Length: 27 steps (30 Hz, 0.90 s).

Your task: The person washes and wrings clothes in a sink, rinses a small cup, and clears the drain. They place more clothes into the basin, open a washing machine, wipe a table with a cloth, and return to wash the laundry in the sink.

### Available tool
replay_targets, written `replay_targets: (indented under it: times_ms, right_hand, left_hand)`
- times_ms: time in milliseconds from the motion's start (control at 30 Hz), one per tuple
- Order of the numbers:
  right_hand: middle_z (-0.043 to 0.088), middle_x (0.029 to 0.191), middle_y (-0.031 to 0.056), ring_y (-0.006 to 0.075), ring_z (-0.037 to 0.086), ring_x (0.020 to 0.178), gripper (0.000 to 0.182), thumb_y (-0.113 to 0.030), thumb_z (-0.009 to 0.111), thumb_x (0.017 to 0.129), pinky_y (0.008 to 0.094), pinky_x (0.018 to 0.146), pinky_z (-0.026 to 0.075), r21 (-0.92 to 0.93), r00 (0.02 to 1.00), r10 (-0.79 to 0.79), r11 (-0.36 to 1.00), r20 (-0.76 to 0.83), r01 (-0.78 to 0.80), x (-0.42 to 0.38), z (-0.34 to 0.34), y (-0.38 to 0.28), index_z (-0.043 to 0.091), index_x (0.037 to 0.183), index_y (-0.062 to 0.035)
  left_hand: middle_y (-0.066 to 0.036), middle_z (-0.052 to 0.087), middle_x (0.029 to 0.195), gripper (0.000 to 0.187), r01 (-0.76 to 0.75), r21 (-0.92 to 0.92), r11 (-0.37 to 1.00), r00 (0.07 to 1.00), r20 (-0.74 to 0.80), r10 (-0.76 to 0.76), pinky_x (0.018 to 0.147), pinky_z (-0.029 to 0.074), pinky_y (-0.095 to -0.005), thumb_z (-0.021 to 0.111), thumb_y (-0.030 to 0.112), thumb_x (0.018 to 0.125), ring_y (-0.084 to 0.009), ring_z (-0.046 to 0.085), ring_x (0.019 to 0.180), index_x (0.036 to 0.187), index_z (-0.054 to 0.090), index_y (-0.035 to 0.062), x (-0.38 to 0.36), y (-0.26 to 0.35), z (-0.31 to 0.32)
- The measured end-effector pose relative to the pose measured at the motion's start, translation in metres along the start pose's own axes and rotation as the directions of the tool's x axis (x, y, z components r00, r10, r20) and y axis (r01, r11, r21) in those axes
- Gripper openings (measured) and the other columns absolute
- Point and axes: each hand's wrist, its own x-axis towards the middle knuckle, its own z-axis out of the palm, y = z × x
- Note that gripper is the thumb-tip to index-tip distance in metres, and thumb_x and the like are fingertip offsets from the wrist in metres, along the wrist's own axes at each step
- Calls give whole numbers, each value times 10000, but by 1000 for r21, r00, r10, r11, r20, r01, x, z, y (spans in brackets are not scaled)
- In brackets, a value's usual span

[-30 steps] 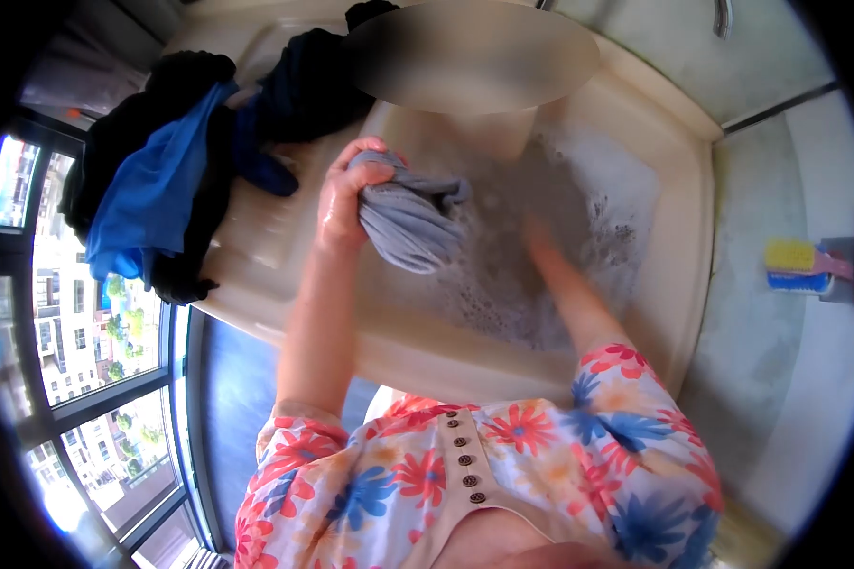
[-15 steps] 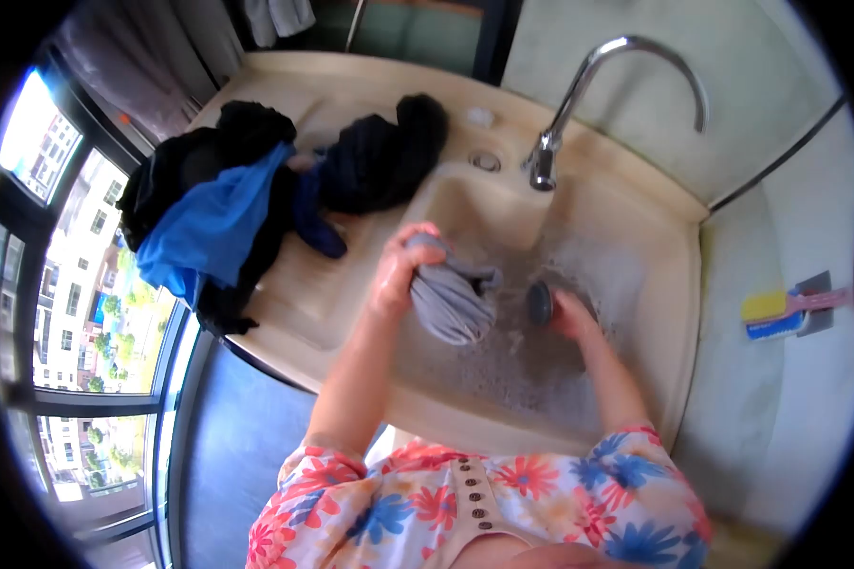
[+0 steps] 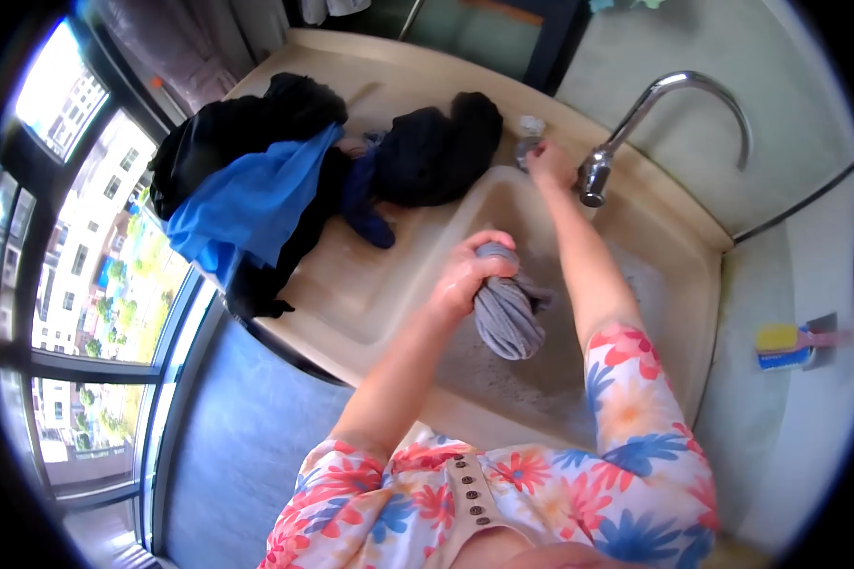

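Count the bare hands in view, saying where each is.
2: the left hand gripping a bunched grey cloth above the beige sink; the right hand beside the curved chrome tap.

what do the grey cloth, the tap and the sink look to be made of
The grey cloth seems a matte, soft woven or knit fabric: it bunches into folds; fibre unclear.
The tap looks like polished metal, probably chrome-plated, with its mirror-like highlights.
The sink is smooth, cream and slightly glossy, perhaps ceramic or moulded stone composite; the look leaves it open.
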Motion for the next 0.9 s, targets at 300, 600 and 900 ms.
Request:
replay_targets:
  times_ms: [300,600,900]
  right_hand:
    - [592,945,60,154,551,882,345,-336,516,848,308,764,436,836,896,-234,503,377,-220,-87,-14,38,537,1049,-56]
    - [485,1190,59,160,464,1085,519,-468,380,883,310,913,371,482,436,-258,155,862,-862,-200,-73,80,448,1196,-59]
    - [538,1109,108,227,538,999,439,-352,461,870,350,825,430,329,879,-246,938,409,110,-194,-6,245,459,1185,-47]
  left_hand:
    - [-86,573,780,275,-7,9,1000,997,-81,8,646,471,-280,615,-20,599,-164,561,681,854,524,27,-1,3,6]
    - [-50,531,714,262,-105,154,982,984,-125,125,603,453,-261,661,22,535,-140,518,650,774,555,31,12,-25,2]
    - [-40,535,684,236,-94,90,991,980,-170,108,541,440,-251,658,6,519,-130,506,594,733,561,26,4,-17,6]
